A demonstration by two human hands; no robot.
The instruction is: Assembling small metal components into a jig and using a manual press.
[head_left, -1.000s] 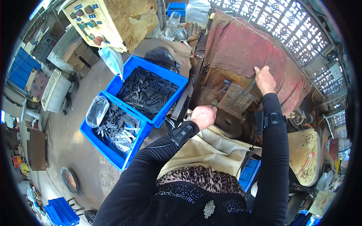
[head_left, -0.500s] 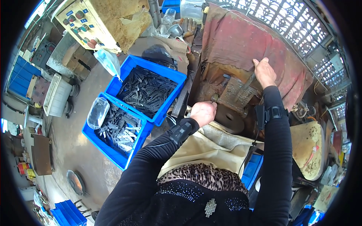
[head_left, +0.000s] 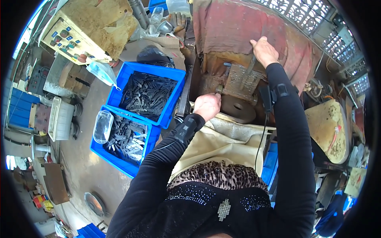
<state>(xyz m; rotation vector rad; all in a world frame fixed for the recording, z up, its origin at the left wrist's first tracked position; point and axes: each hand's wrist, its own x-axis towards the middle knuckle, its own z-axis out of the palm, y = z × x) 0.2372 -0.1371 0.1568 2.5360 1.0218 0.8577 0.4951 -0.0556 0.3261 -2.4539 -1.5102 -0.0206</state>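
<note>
Your right hand (head_left: 264,50) is up on the rusty press (head_left: 238,75), fingers wrapped shut round the lever (head_left: 249,68) that runs down to the die block. Your left hand (head_left: 207,106) is curled into a loose fist at the front edge of the machine, just beside the round dark disc (head_left: 237,108); can't tell if it's pinching a small part, since the fingers hide it.

Lever looks like bare steel: stiff, prob. heavy to swing and gritty rather than slick. Judging by that, keep hold near the top end for leverage, w/ your left hand clear of the die.

Parts are to your left: two blue bins, the upper bin (head_left: 147,95) and the lower bin (head_left: 122,139), both full of small dark metal strips. They look light and rigid, w/ possibly sharp edges, so pick them by the long sides. A clear plastic tub (head_left: 102,126) sits on the lower bin's rim. A cream cloth (head_left: 222,142) lies across your lap.
</note>
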